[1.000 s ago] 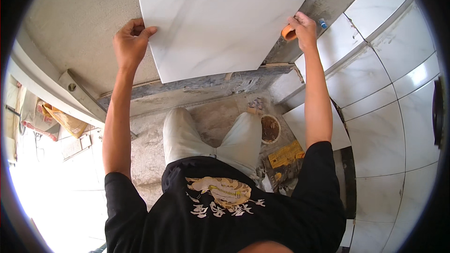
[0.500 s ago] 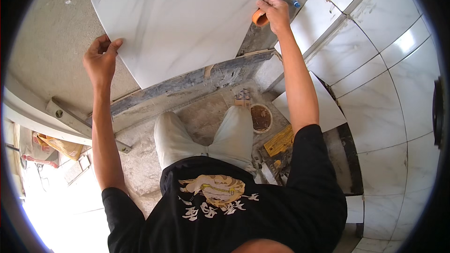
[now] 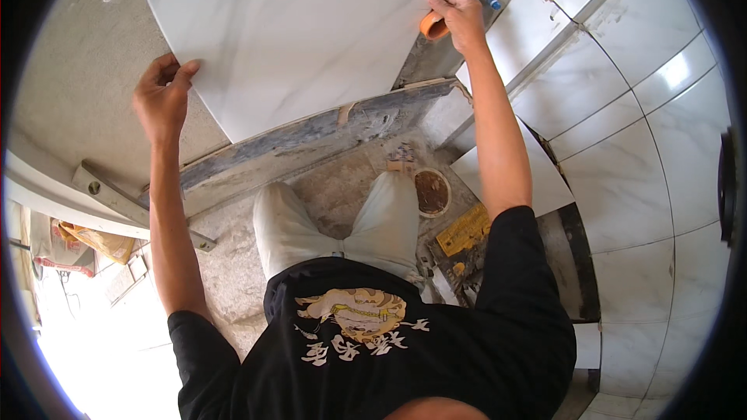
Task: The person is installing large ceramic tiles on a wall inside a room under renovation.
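Observation:
A large white tile [image 3: 296, 39] with grey marble veining lies over the grey cement surface, its near corner by the dark ledge. My left hand [image 3: 162, 97] is closed on its left edge, thumb on top and fingers curled beside or under it. At the opposite edge, my right hand [image 3: 459, 19] is closed, thumb and fingertips against the tile. An orange ring-shaped thing [image 3: 433, 26], perhaps a tape roll, sits under its fingers by the edge. Whether the hand grips the ring as well is hard to see.
A dark ledge [image 3: 311, 124] runs along the near side. Below are a round bucket [image 3: 432, 192] and a yellow flat piece [image 3: 464, 231]. Marble-look tiles [image 3: 622, 171] cover the right side. A metal straightedge [image 3: 117, 196] lies at left, and a blue cap [image 3: 492, 1] at upper right.
Both hands and the tile have shifted slightly; the left hand moved a little left and up, and the right hand up slightly. The grip looks the same.

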Available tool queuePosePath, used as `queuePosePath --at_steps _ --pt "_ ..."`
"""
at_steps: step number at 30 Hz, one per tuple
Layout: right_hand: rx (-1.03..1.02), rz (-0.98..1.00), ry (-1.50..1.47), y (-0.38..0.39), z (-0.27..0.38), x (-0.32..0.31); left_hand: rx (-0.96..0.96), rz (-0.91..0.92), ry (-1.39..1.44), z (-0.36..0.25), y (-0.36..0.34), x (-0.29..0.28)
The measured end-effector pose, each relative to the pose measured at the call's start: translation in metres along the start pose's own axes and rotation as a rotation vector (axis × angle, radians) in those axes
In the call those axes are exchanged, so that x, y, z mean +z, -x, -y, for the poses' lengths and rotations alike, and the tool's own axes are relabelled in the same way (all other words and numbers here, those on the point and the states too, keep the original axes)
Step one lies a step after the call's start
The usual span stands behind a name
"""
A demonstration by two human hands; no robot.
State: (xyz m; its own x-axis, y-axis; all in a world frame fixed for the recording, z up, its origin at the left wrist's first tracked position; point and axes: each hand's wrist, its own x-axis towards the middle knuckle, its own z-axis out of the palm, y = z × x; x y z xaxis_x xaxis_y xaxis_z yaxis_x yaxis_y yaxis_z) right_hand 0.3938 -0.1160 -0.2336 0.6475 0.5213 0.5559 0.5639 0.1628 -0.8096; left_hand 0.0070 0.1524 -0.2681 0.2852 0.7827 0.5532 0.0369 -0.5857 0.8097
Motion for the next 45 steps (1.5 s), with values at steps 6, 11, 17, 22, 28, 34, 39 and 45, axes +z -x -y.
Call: queuePosePath --at_steps 6,11,17,22,28,34,39,45 --pt "0.060 0.053 0.044 -0.003 0.002 -0.005 0.031 0.062 -0.147 -0.009 -0.004 -0.009" --pt "0.082 0.012 0.007 0.004 0.006 -0.015 0.050 0.123 -0.227 -0.017 -0.006 -0.012" --pt "0.068 0.024 -0.051 0.001 0.008 0.001 0.040 0.089 -0.031 0.007 -0.003 -0.016" --pt "0.106 0.024 -0.079 -0.001 0.008 -0.006 0.058 0.052 0.144 0.020 -0.004 -0.002" --pt "0.090 0.011 -0.042 -0.001 0.009 -0.002 0.040 0.037 0.227 0.023 -0.005 -0.002" --pt "0.093 -0.015 -0.066 0.001 0.009 0.002 0.029 0.038 0.123 0.019 -0.005 -0.003" --pt "0.102 -0.017 -0.011 -0.001 0.011 0.001 0.025 0.009 -0.088 0.003 -0.004 -0.003" --pt "0.073 -0.014 0.012 -0.002 0.008 0.002 -0.023 0.009 -0.268 -0.009 -0.004 -0.006"
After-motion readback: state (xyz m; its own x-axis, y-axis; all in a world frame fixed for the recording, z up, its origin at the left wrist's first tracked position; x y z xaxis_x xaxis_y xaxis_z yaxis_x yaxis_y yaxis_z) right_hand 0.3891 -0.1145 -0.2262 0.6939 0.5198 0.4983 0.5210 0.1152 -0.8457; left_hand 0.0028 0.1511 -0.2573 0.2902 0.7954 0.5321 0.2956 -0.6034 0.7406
